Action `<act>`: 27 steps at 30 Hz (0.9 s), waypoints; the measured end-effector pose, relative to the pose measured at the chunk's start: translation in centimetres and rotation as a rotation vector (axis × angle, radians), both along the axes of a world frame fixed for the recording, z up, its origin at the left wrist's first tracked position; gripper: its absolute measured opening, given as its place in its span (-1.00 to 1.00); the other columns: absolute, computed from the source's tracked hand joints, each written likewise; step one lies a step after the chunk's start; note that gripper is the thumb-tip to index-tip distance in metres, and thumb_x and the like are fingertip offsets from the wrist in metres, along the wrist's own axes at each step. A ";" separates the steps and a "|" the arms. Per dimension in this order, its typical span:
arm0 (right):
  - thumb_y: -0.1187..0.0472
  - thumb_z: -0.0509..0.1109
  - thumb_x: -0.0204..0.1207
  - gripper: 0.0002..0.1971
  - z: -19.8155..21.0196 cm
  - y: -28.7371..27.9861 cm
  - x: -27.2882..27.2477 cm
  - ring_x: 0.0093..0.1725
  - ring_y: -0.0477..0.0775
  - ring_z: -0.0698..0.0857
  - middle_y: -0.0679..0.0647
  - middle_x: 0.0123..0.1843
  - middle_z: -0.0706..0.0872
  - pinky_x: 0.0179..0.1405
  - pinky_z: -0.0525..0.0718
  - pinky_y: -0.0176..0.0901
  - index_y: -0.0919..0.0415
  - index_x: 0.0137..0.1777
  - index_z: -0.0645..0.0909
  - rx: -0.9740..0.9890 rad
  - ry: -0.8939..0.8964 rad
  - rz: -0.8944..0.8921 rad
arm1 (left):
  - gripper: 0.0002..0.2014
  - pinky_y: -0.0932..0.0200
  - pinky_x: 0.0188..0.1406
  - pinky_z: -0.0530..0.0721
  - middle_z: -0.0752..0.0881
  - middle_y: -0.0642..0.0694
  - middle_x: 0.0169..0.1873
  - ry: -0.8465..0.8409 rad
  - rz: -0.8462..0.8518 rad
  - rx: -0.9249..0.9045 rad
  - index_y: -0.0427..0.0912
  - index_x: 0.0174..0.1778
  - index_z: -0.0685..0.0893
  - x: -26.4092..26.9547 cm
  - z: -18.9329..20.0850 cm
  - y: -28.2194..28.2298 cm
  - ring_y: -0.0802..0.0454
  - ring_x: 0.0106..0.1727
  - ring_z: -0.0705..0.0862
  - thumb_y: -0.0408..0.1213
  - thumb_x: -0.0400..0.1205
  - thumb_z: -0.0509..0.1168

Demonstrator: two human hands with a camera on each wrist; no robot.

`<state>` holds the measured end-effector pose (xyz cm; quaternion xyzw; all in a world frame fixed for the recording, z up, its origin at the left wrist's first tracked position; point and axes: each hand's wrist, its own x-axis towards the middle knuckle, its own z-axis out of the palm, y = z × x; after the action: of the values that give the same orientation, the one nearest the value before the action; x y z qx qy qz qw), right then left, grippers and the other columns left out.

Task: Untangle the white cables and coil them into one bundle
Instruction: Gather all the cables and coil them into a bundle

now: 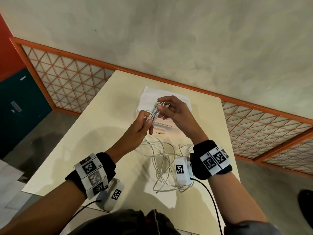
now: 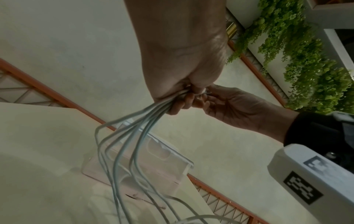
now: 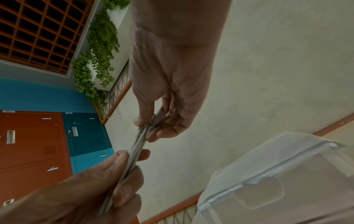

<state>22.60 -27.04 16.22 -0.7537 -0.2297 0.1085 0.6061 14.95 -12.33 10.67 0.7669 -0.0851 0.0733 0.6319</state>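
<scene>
A: Currently both hands are raised above the pale cream rectangular table (image 1: 81, 150). The left hand (image 1: 140, 126) has its fingers curled round a gathered bunch of thin white cables (image 1: 153, 116), just below their plug ends.
B: And the right hand (image 1: 174, 111)?
A: It pinches the plug ends between thumb and fingertips, right next to the left hand. The rest of the cables hang down to a loose tangle (image 1: 162, 167) on the table, near its front edge.
B: Edges and room?
A: A clear plastic lidded box (image 1: 169, 100) sits beyond the hands, close to the far edge. Bare table lies open to the left of the tangle.
B: What differs between views?
A: The left wrist view shows the strands (image 2: 134, 136) fanning out below the fist; the right wrist view shows them pressed flat and parallel (image 3: 137, 151) between the two hands, and orange and teal lockers (image 3: 38, 144) behind.
</scene>
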 end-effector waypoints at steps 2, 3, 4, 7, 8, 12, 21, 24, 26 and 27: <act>0.35 0.42 0.54 -0.77 0.0 0.0 0.0 -0.34 -0.08 0.72 0.07 -0.20 0.72 -0.28 0.67 -0.31 0.35 0.16 0.55 0.027 0.009 -0.007 | -0.89 0.35 -0.41 0.39 0.60 0.09 -0.38 0.009 0.015 -0.002 -0.09 -0.01 0.39 0.1 0.1 -0.1 0.16 -0.49 0.36 -0.25 0.78 -0.01; 0.36 0.42 0.54 -0.78 0.0 0.0 0.0 -0.35 -0.08 0.71 0.07 -0.21 0.71 -0.29 0.67 -0.31 0.34 0.14 0.54 0.039 0.014 -0.006 | -0.87 0.36 -0.41 0.40 0.62 0.08 -0.36 0.012 0.024 -0.001 -0.04 -0.02 0.39 0.2 0.1 -0.2 0.14 -0.49 0.37 -0.27 0.79 -0.01; 0.36 0.42 0.54 -0.79 0.1 0.1 0.1 -0.36 -0.07 0.70 0.07 -0.22 0.71 -0.29 0.68 -0.31 0.34 0.12 0.53 0.048 0.020 -0.004 | -0.86 0.37 -0.40 0.41 0.63 0.06 -0.34 0.012 0.032 -0.005 -0.01 -0.03 0.39 0.2 0.2 -0.3 0.13 -0.48 0.38 -0.29 0.79 -0.02; 0.37 0.43 0.52 -0.79 0.3 0.2 0.2 -0.41 -0.07 0.68 0.06 -0.26 0.69 -0.31 0.69 -0.30 0.33 0.09 0.50 0.056 0.033 -0.009 | -0.83 0.39 -0.37 0.43 0.66 0.04 -0.29 0.017 0.052 -0.022 0.00 -0.04 0.42 0.3 0.2 -0.4 0.12 -0.46 0.43 -0.30 0.79 -0.02; 0.36 0.44 0.52 -0.79 0.3 0.3 0.2 -0.42 -0.07 0.67 0.06 -0.27 0.69 -0.33 0.68 -0.30 0.33 0.08 0.50 0.055 0.033 -0.017 | -0.82 0.40 -0.34 0.45 0.67 0.04 -0.27 0.015 0.056 -0.013 0.01 -0.03 0.43 0.4 0.3 -0.3 0.13 -0.44 0.46 -0.30 0.79 -0.02; 0.32 0.45 0.52 -0.72 0.3 0.5 0.4 -0.44 -0.05 0.65 0.09 -0.24 0.69 -0.35 0.67 -0.31 0.38 0.17 0.53 0.069 0.032 -0.066 | -0.81 0.43 -0.26 0.49 0.70 0.04 -0.18 -0.011 0.062 0.028 0.03 0.03 0.45 0.5 0.5 -0.3 0.16 -0.39 0.53 -0.31 0.79 -0.03; 0.29 0.47 0.51 -0.79 -0.1 0.7 0.9 -0.41 -0.07 0.65 0.05 -0.23 0.71 -0.31 0.67 -0.29 0.29 0.12 0.67 -0.010 -0.001 -0.014 | -0.77 0.12 -0.18 0.54 0.73 -0.03 -0.34 0.174 0.019 -0.049 -0.40 0.00 0.45 1.4 1.5 0.3 0.04 -0.35 0.55 -0.29 0.77 0.00; 0.30 0.50 0.48 -0.75 -0.1 1.0 0.8 -0.42 -0.10 0.66 0.15 -0.20 0.71 -0.33 0.66 -0.30 0.33 0.13 0.65 0.001 -0.008 -0.008 | -0.73 0.25 -0.31 0.47 0.62 -0.05 -0.40 0.106 0.002 0.050 -0.32 0.00 0.41 1.6 1.8 -0.1 0.17 -0.45 0.45 -0.18 0.79 -0.05; 0.31 0.53 0.44 -0.70 -0.1 1.2 0.8 -0.43 -0.04 0.67 0.21 -0.22 0.71 -0.34 0.67 -0.27 0.34 0.12 0.58 0.032 0.017 -0.027 | -0.75 0.34 -0.36 0.43 0.57 -0.01 -0.44 0.062 0.022 0.112 -0.31 -0.02 0.36 1.8 1.5 -0.2 0.23 -0.49 0.44 -0.18 0.78 -0.06; 0.31 0.54 0.42 -0.69 -0.2 1.2 0.8 -0.44 -0.03 0.68 0.20 -0.25 0.71 -0.35 0.67 -0.26 0.34 0.08 0.54 0.050 0.034 -0.042 | -0.76 0.37 -0.37 0.42 0.57 0.01 -0.45 0.049 0.040 0.130 -0.30 -0.04 0.35 1.9 1.2 -0.3 0.24 -0.49 0.45 -0.19 0.78 -0.05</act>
<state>23.41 -25.87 16.02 -0.7411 -0.2061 0.1029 0.6306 16.81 -12.59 11.91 0.8093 -0.0585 0.0614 0.5812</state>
